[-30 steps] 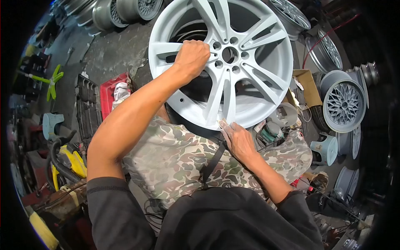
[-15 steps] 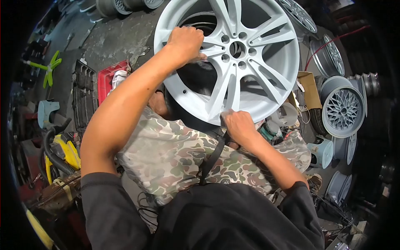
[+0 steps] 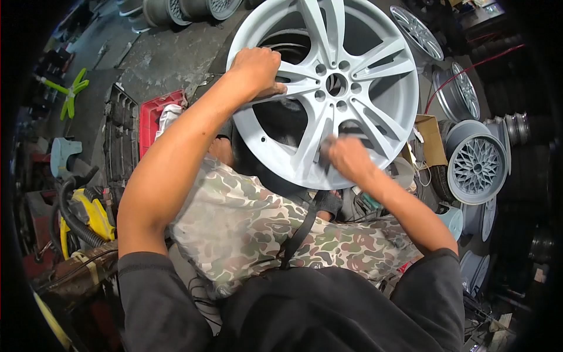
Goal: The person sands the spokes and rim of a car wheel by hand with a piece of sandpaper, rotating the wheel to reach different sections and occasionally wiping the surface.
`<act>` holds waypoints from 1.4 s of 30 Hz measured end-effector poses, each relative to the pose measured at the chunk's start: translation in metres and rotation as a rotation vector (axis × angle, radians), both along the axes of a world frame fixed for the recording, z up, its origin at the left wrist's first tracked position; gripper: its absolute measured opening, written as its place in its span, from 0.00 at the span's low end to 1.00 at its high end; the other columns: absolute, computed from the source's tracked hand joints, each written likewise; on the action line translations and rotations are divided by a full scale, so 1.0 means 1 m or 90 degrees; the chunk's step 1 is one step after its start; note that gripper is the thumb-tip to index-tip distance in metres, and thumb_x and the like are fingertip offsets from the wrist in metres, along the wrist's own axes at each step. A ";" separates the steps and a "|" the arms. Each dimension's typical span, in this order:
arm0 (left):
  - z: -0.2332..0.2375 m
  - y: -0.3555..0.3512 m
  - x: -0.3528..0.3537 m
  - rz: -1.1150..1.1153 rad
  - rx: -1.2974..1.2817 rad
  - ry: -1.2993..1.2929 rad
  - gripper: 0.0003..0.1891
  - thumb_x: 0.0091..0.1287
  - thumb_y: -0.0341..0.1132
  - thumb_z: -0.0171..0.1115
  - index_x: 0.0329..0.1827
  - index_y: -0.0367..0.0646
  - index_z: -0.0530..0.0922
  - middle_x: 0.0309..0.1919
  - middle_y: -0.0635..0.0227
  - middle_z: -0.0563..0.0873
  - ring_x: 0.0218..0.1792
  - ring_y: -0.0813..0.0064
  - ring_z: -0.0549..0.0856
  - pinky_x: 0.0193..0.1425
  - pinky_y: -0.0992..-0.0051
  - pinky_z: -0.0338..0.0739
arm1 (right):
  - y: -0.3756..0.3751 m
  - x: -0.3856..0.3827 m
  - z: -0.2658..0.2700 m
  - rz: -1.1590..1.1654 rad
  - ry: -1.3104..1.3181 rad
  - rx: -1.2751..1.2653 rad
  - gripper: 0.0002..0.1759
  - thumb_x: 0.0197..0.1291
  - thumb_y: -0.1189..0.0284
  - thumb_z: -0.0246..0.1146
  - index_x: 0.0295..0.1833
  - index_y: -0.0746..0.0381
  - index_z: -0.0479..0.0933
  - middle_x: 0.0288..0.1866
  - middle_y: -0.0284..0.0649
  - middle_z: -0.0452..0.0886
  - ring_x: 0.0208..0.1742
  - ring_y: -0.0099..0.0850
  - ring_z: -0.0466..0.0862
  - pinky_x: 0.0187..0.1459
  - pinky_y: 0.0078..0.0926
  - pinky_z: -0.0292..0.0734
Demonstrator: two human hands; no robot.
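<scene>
A pale grey alloy wheel (image 3: 319, 94) with split spokes lies face up in front of me, over something black. My left hand (image 3: 257, 71) is closed around a spoke near the wheel's left edge, thumb on the spoke's face. Over the lower spoke, my right hand (image 3: 352, 158) is closed and blurred by motion. Between its fingertips and the spoke shows a small dark grey piece (image 3: 326, 148), too smeared to name. Camouflage cloth (image 3: 240, 217) covers my lap below the wheel, with a black strap (image 3: 300, 234) across it.
Several other wheels stand at the right, among them a mesh-spoked wheel (image 3: 478, 164). A cardboard box (image 3: 431, 141) sits beside my wheel. On the left are a red plastic crate (image 3: 151, 120), a black grille (image 3: 120, 129), a yellow machine (image 3: 94, 214) with a hose and a light blue stool (image 3: 63, 155).
My right hand has moved up from the wheel's lower rim onto the spoke. My left hand keeps its hold. The wheel sits slightly lower in view.
</scene>
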State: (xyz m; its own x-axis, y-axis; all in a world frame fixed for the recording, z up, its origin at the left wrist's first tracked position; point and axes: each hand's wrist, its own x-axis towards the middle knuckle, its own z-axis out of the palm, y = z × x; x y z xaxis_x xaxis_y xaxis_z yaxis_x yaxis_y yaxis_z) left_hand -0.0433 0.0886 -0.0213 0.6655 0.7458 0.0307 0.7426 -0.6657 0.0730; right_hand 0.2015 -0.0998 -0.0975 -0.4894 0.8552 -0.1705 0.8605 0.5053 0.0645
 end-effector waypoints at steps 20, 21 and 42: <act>-0.004 0.001 -0.008 -0.027 0.006 -0.048 0.33 0.56 0.55 0.81 0.49 0.33 0.83 0.48 0.49 0.89 0.54 0.46 0.87 0.62 0.55 0.81 | -0.016 -0.010 -0.010 0.118 -0.064 0.037 0.11 0.61 0.67 0.64 0.27 0.55 0.84 0.26 0.40 0.84 0.31 0.37 0.90 0.31 0.38 0.79; -0.002 0.002 -0.008 -0.026 0.007 -0.055 0.33 0.56 0.55 0.81 0.49 0.33 0.83 0.48 0.49 0.89 0.54 0.46 0.87 0.62 0.55 0.81 | -0.021 -0.013 -0.001 0.105 -0.067 0.002 0.09 0.61 0.68 0.64 0.29 0.56 0.85 0.27 0.40 0.85 0.32 0.36 0.91 0.31 0.38 0.80; -0.005 -0.003 -0.014 -0.056 0.008 -0.091 0.36 0.58 0.54 0.79 0.58 0.31 0.81 0.53 0.47 0.88 0.57 0.46 0.86 0.65 0.56 0.80 | -0.026 0.016 0.017 0.060 0.027 -0.013 0.16 0.67 0.68 0.62 0.58 0.51 0.84 0.43 0.42 0.83 0.38 0.40 0.89 0.34 0.40 0.84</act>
State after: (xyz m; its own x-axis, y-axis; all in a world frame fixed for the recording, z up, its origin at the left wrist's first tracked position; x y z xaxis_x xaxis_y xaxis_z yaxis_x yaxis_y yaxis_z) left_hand -0.0569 0.0851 -0.0259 0.7160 0.6844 0.1380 0.6646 -0.7286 0.1653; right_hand 0.2179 -0.1257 -0.0807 -0.5750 0.8013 -0.1655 0.8106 0.5853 0.0178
